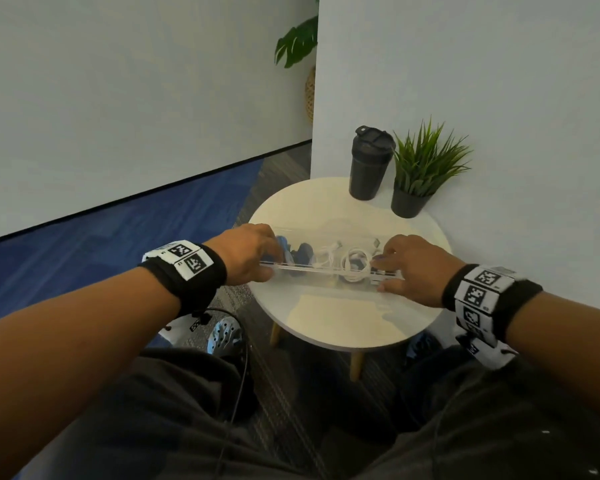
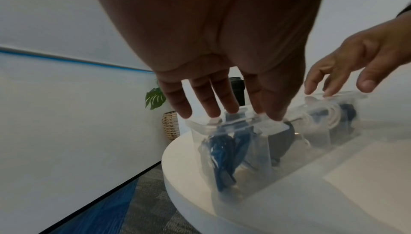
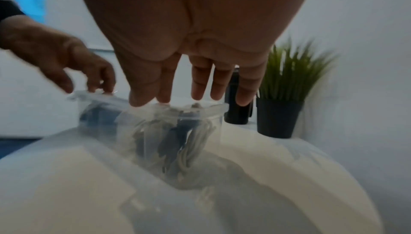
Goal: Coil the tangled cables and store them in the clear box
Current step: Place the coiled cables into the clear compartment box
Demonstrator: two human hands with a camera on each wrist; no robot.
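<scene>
Both hands: left hand (image 1: 248, 252) and right hand (image 1: 414, 268) — fingers straight, gripping nothing
Clear box (image 1: 329, 271): long axis left-right; one hand's fingertips atop each end; coiled cables (image 1: 355, 263) inside

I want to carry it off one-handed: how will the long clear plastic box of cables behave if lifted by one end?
The long clear plastic box probably stays rigid but tips, being long. Its smooth walls may slip. Coiled cables inside could slide.

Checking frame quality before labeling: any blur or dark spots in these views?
Head: mostly sharp, clear box slightly soft. Left wrist: palm of left hand in shadow, cables blurred. Right wrist: heavy motion blur over box and potted plant, right hand dim.
</scene>
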